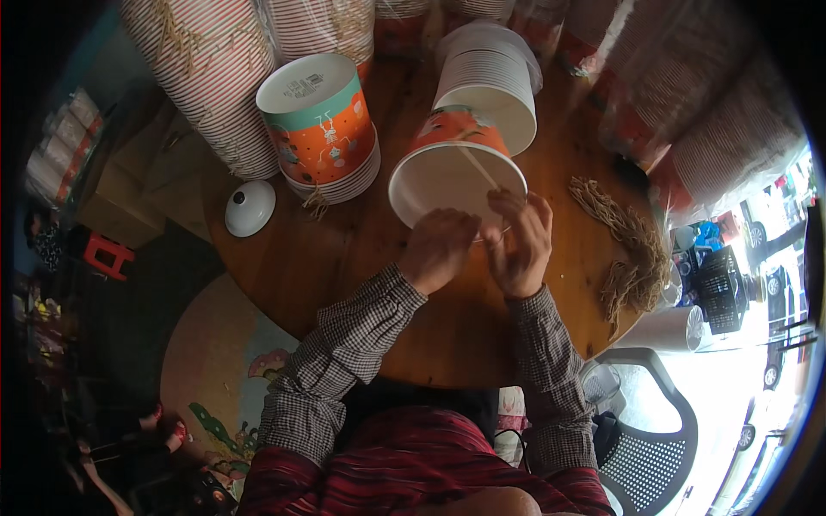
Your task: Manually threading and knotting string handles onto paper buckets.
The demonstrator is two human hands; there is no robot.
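A paper bucket [447, 176], white inside and orange outside, lies on its side with its open mouth toward me. A pale twine cord [476, 163] runs across the mouth from its upper side down to my right hand [523, 245], whose thumb and fingers pinch it at the near right rim. Close beside it, my left hand [440, 248] is closed at the near rim, and its curled fingers hide what they grip. Behind this bucket, a stack of white paper buckets [486, 90] lies on its side, partly in clear plastic.
Upside-down stacked orange and green buckets [318, 129] stand at the left, near a white lid [250, 208] with a dark knob. A bundle of twine [624, 245] lies at the table's right edge. Tall wrapped bucket stacks [202, 77] line the back. A grey chair [658, 430] stands at right.
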